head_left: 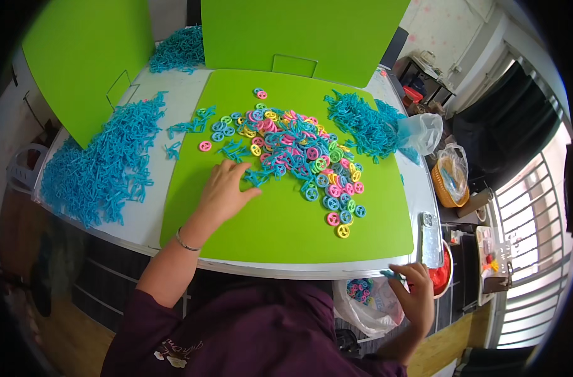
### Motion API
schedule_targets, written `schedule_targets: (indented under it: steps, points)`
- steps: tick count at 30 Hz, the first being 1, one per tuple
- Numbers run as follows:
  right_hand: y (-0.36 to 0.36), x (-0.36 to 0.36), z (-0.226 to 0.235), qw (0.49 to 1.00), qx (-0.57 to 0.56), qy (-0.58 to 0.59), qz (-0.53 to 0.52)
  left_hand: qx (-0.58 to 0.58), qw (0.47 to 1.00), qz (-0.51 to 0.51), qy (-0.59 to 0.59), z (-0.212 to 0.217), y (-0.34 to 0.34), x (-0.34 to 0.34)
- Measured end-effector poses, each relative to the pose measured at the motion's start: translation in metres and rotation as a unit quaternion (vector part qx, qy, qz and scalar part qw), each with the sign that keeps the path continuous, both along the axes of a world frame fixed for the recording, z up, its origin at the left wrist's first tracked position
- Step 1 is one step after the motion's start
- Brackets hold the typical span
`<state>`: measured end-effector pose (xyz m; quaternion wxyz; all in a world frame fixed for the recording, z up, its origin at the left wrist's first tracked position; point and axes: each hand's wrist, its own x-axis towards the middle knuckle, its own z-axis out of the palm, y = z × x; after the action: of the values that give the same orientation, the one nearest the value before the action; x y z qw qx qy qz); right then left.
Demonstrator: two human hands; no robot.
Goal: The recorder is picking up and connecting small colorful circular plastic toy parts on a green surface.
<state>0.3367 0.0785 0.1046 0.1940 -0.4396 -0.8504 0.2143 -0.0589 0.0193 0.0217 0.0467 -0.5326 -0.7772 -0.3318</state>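
My left hand [226, 193] reaches over the green mat [286, 239], thumb and fingers apart. Its fingertips are at a few small blue plastic clip-like pieces [235, 149]; whether they touch is hard to tell. More of these pieces [256, 178] lie just right of the fingers. Beyond them spreads a heap of small plastic wheels [292, 138] in pink, blue, yellow and green. At the table's front right edge, my right hand [417, 292] pinches a small blue plastic piece [392, 274] between thumb and fingers, above a plastic bag [377, 313] with similar coloured pieces inside.
Large heaps of blue plastic pieces lie at the left [104, 166], far left and right [365, 122]. A clear plastic container [421, 133] tips beside the right heap. Green boards [299, 38] stand upright at the back and left. A phone [431, 239] rests on the right edge.
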Motion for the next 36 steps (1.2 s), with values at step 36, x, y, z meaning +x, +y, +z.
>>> schedule_targets:
  steps: [36]
  points:
    - [0.025, -0.129, -0.078, 0.869, -0.258, 0.421, 0.025, -0.006, 0.851, -0.222, -0.476, 0.022, 0.042, 0.052]
